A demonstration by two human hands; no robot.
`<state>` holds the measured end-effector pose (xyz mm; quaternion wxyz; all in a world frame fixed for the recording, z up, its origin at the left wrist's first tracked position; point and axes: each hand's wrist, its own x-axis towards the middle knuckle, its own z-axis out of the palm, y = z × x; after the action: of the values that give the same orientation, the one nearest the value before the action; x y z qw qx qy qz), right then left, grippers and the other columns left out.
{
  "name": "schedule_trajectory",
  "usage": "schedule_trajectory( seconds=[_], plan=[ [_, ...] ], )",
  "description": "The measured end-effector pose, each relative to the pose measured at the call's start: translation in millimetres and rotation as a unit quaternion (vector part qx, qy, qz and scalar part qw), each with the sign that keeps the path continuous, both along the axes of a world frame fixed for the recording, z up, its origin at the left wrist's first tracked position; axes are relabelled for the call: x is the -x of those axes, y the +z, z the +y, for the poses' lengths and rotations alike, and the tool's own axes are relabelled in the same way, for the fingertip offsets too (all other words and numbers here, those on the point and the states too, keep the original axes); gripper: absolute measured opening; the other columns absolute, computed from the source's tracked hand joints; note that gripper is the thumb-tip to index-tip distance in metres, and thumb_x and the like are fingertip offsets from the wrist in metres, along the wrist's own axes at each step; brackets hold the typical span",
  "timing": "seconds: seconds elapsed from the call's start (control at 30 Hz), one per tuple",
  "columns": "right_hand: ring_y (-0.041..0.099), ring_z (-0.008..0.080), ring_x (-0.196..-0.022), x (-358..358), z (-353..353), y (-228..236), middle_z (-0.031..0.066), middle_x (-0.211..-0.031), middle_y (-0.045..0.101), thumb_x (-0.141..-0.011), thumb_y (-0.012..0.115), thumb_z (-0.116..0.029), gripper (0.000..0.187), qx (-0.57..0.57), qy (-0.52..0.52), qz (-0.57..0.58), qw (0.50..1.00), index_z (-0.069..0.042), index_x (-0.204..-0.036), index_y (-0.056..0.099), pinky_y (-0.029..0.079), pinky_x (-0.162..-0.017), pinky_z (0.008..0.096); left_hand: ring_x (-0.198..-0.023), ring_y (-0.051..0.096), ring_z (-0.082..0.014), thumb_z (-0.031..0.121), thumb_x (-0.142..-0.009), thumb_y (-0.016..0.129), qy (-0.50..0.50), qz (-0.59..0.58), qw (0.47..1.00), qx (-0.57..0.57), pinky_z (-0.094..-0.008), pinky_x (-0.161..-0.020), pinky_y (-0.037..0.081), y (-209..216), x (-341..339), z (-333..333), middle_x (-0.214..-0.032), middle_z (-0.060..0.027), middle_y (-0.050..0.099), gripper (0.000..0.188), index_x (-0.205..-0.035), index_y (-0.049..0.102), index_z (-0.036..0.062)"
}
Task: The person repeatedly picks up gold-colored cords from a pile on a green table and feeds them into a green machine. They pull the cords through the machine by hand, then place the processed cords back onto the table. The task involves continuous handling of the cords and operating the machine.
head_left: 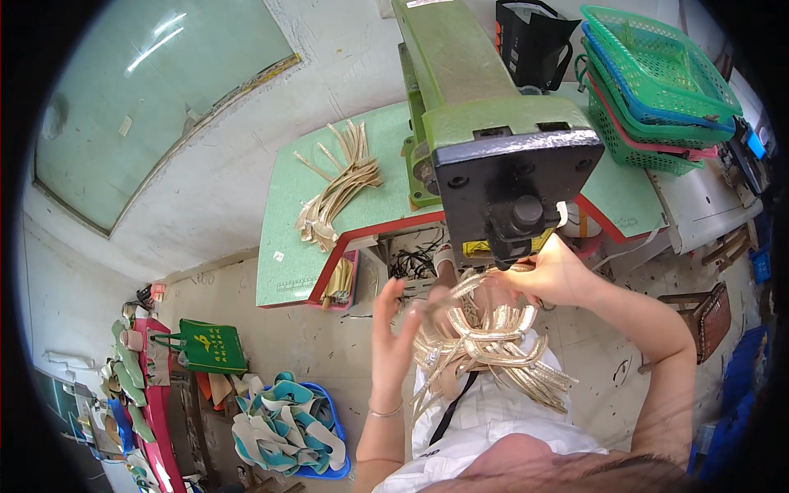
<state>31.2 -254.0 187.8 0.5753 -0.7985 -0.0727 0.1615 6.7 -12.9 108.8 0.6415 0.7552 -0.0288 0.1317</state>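
Note:
Under the black head of a green press machine (526,185), my right hand (555,275) pinches one end of a shiny gold strap (468,286). That strap curves down toward my left hand (393,337), whose thumb and forefinger are spread apart. The strap's near end is blurred close to the left thumb, and I cannot make out any contact there. A loose heap of gold straps (501,341) lies on my lap, just below both hands. The machine's head partly hides the fingertips of my right hand.
A bundle of gold straps (341,185) lies on the green table (283,263) with a red edge. Stacked plastic baskets (666,82) stand at the far right. A blue basin (339,464) of teal and white cut pieces and a green bag (212,347) are at left; a stool (707,324) is at right.

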Motion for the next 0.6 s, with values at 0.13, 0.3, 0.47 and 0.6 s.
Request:
schedule_trajectory(
  seconds=[0.13,0.3,0.47,0.6],
  plan=[
    [0.051,0.0050,-0.050,-7,6,38,0.0031,-0.065,0.062,-0.081,0.066,-0.019,0.024,0.076,0.031,0.073,0.994,-0.002,-0.097,0.063,0.042,-0.046,0.0225,-0.085,0.058,-0.0196,0.013,-0.077,0.068,-0.168,-0.101,0.961,-0.194,-0.0322,-0.078,0.044,39,-14,-21,-0.099,-0.0073,0.061,0.029,-0.102,0.059,0.0005],
    [0.044,0.0046,-0.047,-13,-6,22,-0.0003,-0.059,0.055,-0.080,0.068,-0.026,0.024,0.113,0.062,0.047,0.991,-0.004,-0.089,0.067,0.036,-0.044,0.0223,-0.063,0.050,-0.0038,0.012,-0.087,0.061,-0.201,0.074,0.976,0.031,-0.0190,-0.056,0.038,34,-19,-43,-0.066,-0.0003,0.058,0.017,-0.077,0.063,-0.0015],
    [0.036,0.0023,-0.044,-8,-21,7,-0.0039,-0.054,0.049,-0.082,0.066,-0.027,0.024,-0.027,0.061,0.169,0.983,-0.003,-0.082,0.069,0.029,-0.042,0.0206,-0.064,0.050,-0.0052,0.011,-0.087,0.061,-0.130,0.082,0.983,0.101,-0.0201,-0.059,0.039,16,-3,-35,-0.070,-0.0008,0.060,0.016,-0.079,0.064,-0.0028],
    [0.035,0.0020,-0.044,1,2,10,-0.0053,-0.053,0.047,-0.085,0.062,-0.026,0.024,-0.066,0.050,0.168,0.982,-0.003,-0.083,0.069,0.028,-0.042,0.0207,-0.064,0.051,-0.0071,0.013,-0.090,0.056,-0.056,0.083,0.987,0.125,-0.0198,-0.060,0.037,8,16,-27,-0.067,-0.0025,0.058,0.020,-0.078,0.061,-0.0012]
  ],
)
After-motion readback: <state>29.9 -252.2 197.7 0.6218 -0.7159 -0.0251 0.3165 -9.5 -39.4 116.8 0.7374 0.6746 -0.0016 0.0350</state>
